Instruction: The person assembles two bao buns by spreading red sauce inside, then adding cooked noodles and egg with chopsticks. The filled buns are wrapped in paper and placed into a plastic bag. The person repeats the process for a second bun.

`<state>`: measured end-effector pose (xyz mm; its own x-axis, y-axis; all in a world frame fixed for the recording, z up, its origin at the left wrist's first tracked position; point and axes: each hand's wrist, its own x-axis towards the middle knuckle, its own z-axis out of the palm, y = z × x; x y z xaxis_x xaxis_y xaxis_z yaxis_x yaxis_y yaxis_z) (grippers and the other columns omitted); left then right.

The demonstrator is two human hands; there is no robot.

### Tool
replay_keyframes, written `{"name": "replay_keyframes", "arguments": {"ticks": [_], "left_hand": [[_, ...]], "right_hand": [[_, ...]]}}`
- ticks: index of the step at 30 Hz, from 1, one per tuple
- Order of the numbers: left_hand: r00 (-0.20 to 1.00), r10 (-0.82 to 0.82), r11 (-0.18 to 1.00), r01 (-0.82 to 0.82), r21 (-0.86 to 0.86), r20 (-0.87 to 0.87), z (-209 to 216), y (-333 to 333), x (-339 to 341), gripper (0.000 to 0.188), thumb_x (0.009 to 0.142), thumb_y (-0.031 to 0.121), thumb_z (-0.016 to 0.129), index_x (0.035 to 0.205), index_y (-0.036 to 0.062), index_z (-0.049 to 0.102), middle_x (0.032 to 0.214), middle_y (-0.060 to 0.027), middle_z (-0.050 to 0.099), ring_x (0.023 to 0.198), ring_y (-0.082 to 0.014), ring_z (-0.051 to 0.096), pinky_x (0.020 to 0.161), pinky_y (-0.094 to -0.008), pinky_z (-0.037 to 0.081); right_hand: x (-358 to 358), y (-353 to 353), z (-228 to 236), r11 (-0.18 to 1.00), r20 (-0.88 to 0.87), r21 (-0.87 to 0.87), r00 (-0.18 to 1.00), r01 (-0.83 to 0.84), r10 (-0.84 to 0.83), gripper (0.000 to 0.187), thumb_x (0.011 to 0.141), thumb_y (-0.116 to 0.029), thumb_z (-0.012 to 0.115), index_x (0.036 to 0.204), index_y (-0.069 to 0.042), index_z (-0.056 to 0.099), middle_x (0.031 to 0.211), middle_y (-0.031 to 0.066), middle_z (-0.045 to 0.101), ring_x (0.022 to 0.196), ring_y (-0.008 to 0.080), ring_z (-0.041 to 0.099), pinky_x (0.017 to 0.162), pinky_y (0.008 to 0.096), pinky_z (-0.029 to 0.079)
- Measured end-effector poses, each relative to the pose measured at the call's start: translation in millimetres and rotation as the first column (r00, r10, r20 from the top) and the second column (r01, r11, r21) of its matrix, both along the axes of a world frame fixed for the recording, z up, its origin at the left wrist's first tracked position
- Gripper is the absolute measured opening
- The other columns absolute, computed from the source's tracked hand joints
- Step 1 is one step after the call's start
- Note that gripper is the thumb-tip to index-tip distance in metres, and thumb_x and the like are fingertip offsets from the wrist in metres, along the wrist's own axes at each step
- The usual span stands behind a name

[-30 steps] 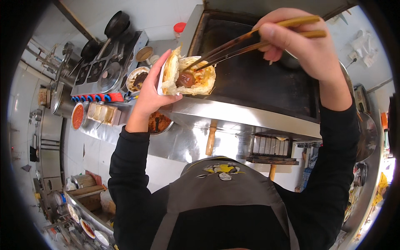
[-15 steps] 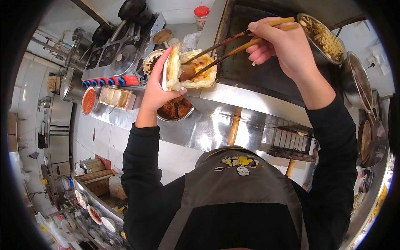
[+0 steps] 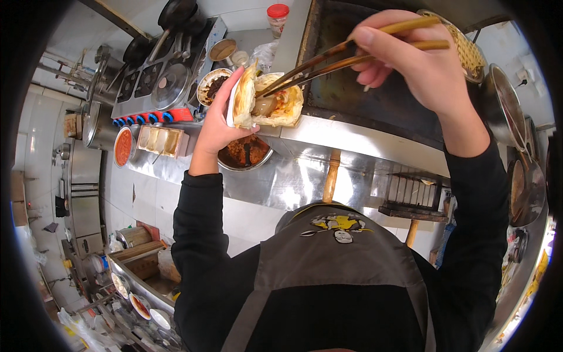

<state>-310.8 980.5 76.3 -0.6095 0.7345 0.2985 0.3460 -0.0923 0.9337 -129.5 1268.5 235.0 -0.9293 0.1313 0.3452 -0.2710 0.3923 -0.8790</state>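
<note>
Head view showed the right hand (image 3: 410, 67) with thumb and fingers clamped on a pair of chopsticks (image 3: 332, 67), whose dark tips lay close together inside a split flatbread (image 3: 287, 110); whether they pinched anything could not be told. The left hand (image 3: 218, 130) curled round a white wrapper (image 3: 231, 108) and the bread within it, thumb under its lower edge and fingers behind the upright flap. The bread gaped, with a shiny brown piece of filling (image 3: 267, 106) in the opening, close to the tips.

With the bread as the clock's centre and twelve toward the top of the view, the right hand was between two and three, and the left at eight. A dark griddle (image 3: 369, 108) spread out at three, just beside the bread, and a vessel of pale yellow strips (image 3: 466, 54) sat past the right hand. A jar with a red lid (image 3: 277, 12) stood at twelve. Between nine and ten came a bowl of dark contents (image 3: 206, 92), then the stove (image 3: 185, 114). At eight were a sectioned condiment tray (image 3: 183, 145) and, farther out, a bowl of red sauce (image 3: 123, 146). Reddish-brown mix (image 3: 237, 152) filled a metal bowl near seven, beside the left wrist; a wooden handle (image 3: 331, 176) pointed toward the apron (image 3: 328, 264) at five.
</note>
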Motion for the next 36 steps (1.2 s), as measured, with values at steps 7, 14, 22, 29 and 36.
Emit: {"name": "replay_keyframes", "arguments": {"ticks": [7, 14, 22, 29, 36], "left_hand": [[0.999, 0.01, 1.0, -0.011, -0.021, -0.04, -1.9, 2.7, -1.1, 0.113, 0.057, 0.01, 0.092, 0.157, 0.0071, 0.038, 0.15, -0.0095, 0.047, 0.138, -0.0216, 0.046, 0.117, -0.0357, 0.033], [0.998, 0.018, 0.999, -0.02, -0.035, -0.06, -2.7, 3.1, -1.1, 0.113, 0.056, 0.011, 0.092, 0.156, 0.0071, 0.04, 0.148, -0.0098, 0.047, 0.136, -0.0226, 0.048, 0.116, -0.0355, 0.034], [0.996, 0.012, 0.999, -0.015, -0.033, -0.085, 0.6, 4.0, 1.3, 0.112, 0.056, 0.012, 0.093, 0.155, 0.0065, 0.041, 0.142, -0.0092, 0.049, 0.133, -0.0225, 0.05, 0.114, -0.0347, 0.036], [0.996, 0.013, 0.999, -0.016, -0.037, -0.087, 2.2, 5.6, 3.4, 0.111, 0.056, 0.009, 0.092, 0.155, 0.0063, 0.042, 0.14, -0.0089, 0.05, 0.13, -0.0222, 0.051, 0.112, -0.0339, 0.037], [0.995, 0.009, 0.999, -0.012, -0.029, -0.101, 2.6, 6.2, 3.8, 0.11, 0.056, 0.008, 0.092, 0.154, 0.0063, 0.043, 0.138, -0.0086, 0.051, 0.129, -0.0215, 0.052, 0.112, -0.0334, 0.037]], "right_hand": [[-1.7, -29.0, 36.7, 0.986, 0.255, -0.167, 0.966, 0.008, 0.035, 0.017, 0.094, -0.008, 0.07, 0.095, 0.009, 0.073, 0.076, 0.0104, 0.072, 0.062, 0.0126, 0.068, 0.057, 0.0218, 0.056], [-10.6, -37.7, 36.8, 0.98, 0.16, -0.133, 0.972, -0.151, 0.171, 0.015, 0.091, -0.005, 0.068, 0.089, 0.009, 0.073, 0.073, 0.008, 0.071, 0.059, 0.0095, 0.064, 0.055, 0.0212, 0.05], [-5.3, -38.4, 43.9, 0.995, 0.155, -0.004, 0.983, -0.102, 0.101, 0.015, 0.088, -0.004, 0.069, 0.081, 0.008, 0.073, 0.072, 0.0078, 0.07, 0.059, 0.0089, 0.063, 0.054, 0.0212, 0.048], [-10.6, -35.1, 55.4, 0.977, 0.201, 0.019, 0.958, -0.212, 0.204, 0.02, 0.089, -0.005, 0.067, 0.074, 0.009, 0.07, 0.072, 0.0094, 0.069, 0.06, 0.0098, 0.061, 0.059, 0.0231, 0.05], [-8.8, -46.2, 45.5, 0.992, 0.134, 0.031, 0.984, -0.121, 0.116, 0.024, 0.09, -0.006, 0.066, 0.075, 0.013, 0.066, 0.07, 0.0135, 0.067, 0.068, 0.0133, 0.062, 0.073, 0.0284, 0.052]]}}
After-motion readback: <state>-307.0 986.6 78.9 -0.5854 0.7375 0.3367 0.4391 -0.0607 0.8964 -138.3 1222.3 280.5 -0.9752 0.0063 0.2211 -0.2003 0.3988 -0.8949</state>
